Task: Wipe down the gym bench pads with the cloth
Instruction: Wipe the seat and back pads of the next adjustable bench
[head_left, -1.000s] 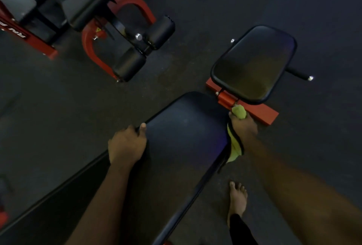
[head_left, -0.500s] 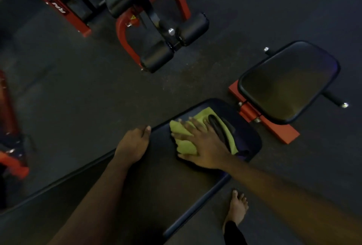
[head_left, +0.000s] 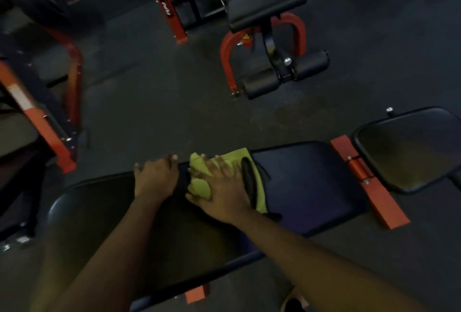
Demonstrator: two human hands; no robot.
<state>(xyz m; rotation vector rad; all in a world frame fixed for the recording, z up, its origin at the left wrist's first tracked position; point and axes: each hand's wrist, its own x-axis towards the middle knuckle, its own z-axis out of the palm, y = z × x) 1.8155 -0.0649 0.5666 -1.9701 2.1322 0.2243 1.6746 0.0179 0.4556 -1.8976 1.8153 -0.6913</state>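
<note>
Cloth [head_left: 252, 162], yellow-green with a dark strip across it, lies crumpled on the long back pad [head_left: 306, 187] of the gym bench, near the pad's far edge and roughly midway along its length. The right hand [head_left: 222, 187] rests flat on top of the cloth, fingers [head_left: 219, 162] spread and pointing away from the person; folds of fabric bulge out at the thumb side, and a flatter portion extends past the little-finger side toward the seat pad [head_left: 411, 149]. The hand presses down with an open palm and does not clench the fabric. The left hand [head_left: 154, 179] lies just beside the cloth on the same surface, palm down, its fingertips [head_left: 174, 157] reaching the pad's far edge; it is also open and holds nothing. The two hands sit side by side, nearly touching, with the cloth's bunched end between them. Both forearms enter from the lower edge of the view and cross the near part of the pad. To the right, a red hinge bracket [head_left: 361, 172] joins the back pad to the seat pad, which is bare. Beyond the bench, on the dark floor [head_left: 162, 112], stands a red-framed machine [head_left: 269, 44] with black roller pads. Motion blur softens the left side of the view.
</note>
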